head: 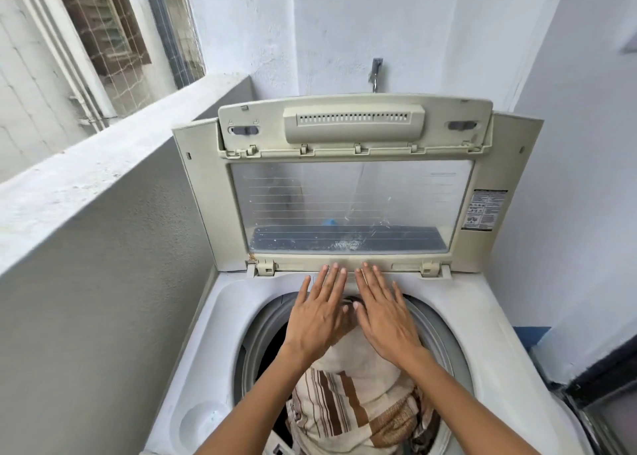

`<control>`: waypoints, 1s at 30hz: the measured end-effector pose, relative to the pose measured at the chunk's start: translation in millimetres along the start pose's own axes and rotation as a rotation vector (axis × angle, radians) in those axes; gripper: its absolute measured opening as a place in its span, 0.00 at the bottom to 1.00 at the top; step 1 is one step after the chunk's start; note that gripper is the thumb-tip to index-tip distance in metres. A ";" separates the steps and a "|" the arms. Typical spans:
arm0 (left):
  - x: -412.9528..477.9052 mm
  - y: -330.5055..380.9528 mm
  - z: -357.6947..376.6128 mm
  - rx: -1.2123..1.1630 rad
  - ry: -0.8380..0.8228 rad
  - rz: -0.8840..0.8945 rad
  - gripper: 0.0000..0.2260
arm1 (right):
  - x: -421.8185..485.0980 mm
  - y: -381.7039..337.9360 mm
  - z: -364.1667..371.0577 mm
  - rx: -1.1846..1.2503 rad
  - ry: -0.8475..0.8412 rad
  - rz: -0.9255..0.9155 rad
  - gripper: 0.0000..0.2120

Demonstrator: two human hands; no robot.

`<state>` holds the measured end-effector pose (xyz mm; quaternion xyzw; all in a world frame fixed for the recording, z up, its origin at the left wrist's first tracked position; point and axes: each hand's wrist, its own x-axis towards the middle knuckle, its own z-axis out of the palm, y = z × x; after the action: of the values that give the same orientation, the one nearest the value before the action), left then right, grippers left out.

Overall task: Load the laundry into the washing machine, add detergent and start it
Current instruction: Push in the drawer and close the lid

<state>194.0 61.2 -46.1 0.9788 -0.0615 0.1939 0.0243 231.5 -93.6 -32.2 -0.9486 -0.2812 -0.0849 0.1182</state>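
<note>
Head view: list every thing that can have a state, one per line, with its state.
lid: open, standing upright.
drum: loaded with laundry.
laundry: in the drum, piled high.
left hand: open, fingers straight, over the drum.
right hand: open, fingers straight, over the drum.
wall tap: on or off cannot be told.

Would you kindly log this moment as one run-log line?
lid raised | striped laundry in tub | left hand open above tub | right hand open above tub
</note>
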 end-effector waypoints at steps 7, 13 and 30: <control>44.4 -1.8 -79.1 0.058 0.208 0.092 0.26 | 20.2 -8.5 -61.4 0.051 0.253 -0.032 0.28; 91.4 2.5 -148.1 0.130 0.408 0.079 0.25 | 49.1 -19.7 -126.2 0.082 0.428 -0.139 0.26; 203.3 -21.9 -222.8 0.187 0.274 -0.046 0.30 | 157.4 -8.4 -248.0 -0.065 0.379 -0.068 0.21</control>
<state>299.5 76.3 237.0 0.9424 -0.0167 0.3296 -0.0543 333.7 -73.5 242.6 -0.9088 -0.2830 -0.2750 0.1355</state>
